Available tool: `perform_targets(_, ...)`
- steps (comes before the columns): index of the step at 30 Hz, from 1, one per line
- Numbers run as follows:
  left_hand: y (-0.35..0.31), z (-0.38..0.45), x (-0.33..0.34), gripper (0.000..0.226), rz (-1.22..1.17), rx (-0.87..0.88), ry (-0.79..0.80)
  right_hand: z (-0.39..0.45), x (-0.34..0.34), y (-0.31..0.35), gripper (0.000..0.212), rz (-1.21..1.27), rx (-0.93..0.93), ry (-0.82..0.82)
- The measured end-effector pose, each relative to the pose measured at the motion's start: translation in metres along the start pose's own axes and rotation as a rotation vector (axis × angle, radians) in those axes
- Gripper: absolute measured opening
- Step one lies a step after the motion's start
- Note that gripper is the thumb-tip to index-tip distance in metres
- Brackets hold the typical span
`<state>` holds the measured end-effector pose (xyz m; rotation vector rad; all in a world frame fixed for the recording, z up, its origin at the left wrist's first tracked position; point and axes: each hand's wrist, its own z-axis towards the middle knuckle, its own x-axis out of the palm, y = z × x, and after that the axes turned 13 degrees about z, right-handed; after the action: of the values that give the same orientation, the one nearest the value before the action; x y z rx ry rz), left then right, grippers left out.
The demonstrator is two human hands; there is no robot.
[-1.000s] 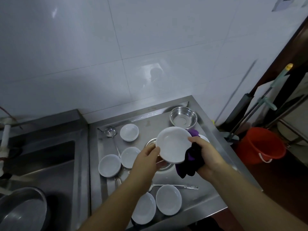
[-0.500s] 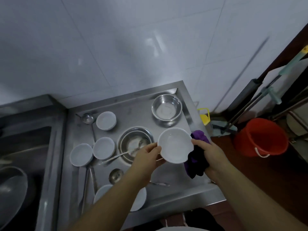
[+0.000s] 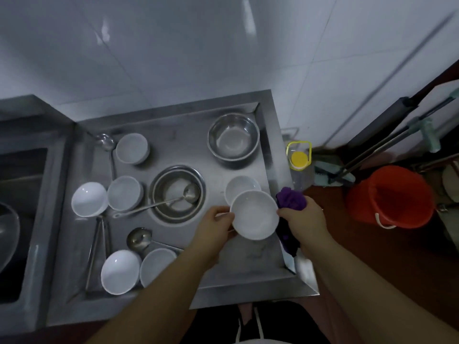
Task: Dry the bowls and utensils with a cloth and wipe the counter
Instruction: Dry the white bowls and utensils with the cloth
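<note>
While the left hand (image 3: 215, 225) grips the near-left rim of a white bowl (image 3: 254, 214) with curled fingers, the right hand (image 3: 306, 219) clenches a purple cloth (image 3: 291, 197) against the bowl's right rim. The bowl is held above the right side of the steel counter (image 3: 248, 264), partly overlapping a second white bowl (image 3: 239, 186). A ladle (image 3: 173, 201) rests in the central steel bowl (image 3: 159, 194).
</note>
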<state>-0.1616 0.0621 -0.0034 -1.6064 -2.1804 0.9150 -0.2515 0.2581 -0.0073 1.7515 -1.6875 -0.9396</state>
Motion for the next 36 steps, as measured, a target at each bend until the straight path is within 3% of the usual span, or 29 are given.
perform_targets(6,-0.005,0.049,0.006,0.007,0.035,-0.014,-0.059,0.039,0.025,0.003,0.026,-0.047,-0.016,-0.051)
perform_targets(16,0.001,0.116,-0.001,0.01,0.195,-0.033,-0.22,0.086,0.069,-0.013,0.021,-0.122,0.001,-0.037)
perform_targets(29,0.004,0.123,0.004,0.024,0.27,-0.003,-0.273,0.099,0.078,-0.024,0.025,-0.159,-0.032,-0.007)
perform_targets(36,0.002,0.117,0.005,0.032,0.427,0.053,-0.329,0.089,0.072,-0.022,0.024,-0.172,-0.094,-0.001)
